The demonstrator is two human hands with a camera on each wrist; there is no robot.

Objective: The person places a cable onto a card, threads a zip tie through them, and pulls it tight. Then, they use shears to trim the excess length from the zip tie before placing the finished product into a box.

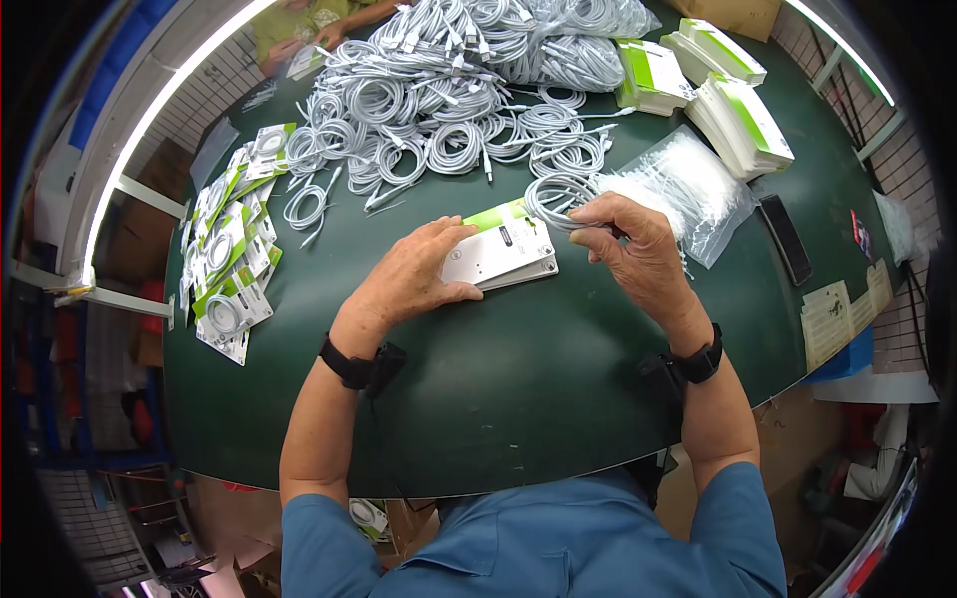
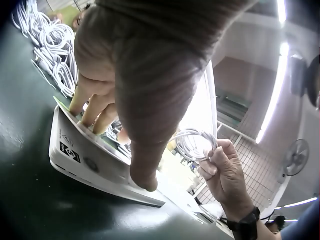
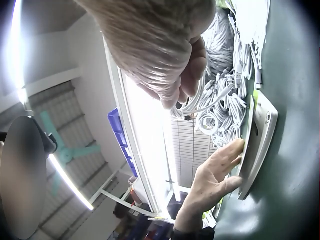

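My left hand (image 1: 424, 271) lies flat on a small stack of white packaging cards (image 1: 510, 251) with a green top edge, fingers straight on top and thumb at the near edge. The left wrist view shows those fingers (image 2: 95, 107) pressing on the card stack (image 2: 82, 157). My right hand (image 1: 623, 239) pinches a coiled white cable (image 1: 553, 194) just right of the stack, a little above the table. In the right wrist view the cable coil (image 3: 202, 102) hangs under my curled right fingers (image 3: 187, 75), with the left hand (image 3: 215, 177) on the cards (image 3: 260, 132) below.
A big pile of coiled white cables (image 1: 449, 90) fills the far side of the green table (image 1: 518, 369). Packed cables (image 1: 231, 254) lie at the left, card stacks (image 1: 743, 120) at the far right, beside a clear plastic bag (image 1: 688, 184) and a black phone (image 1: 786, 239). Another person (image 1: 299, 25) sits opposite.
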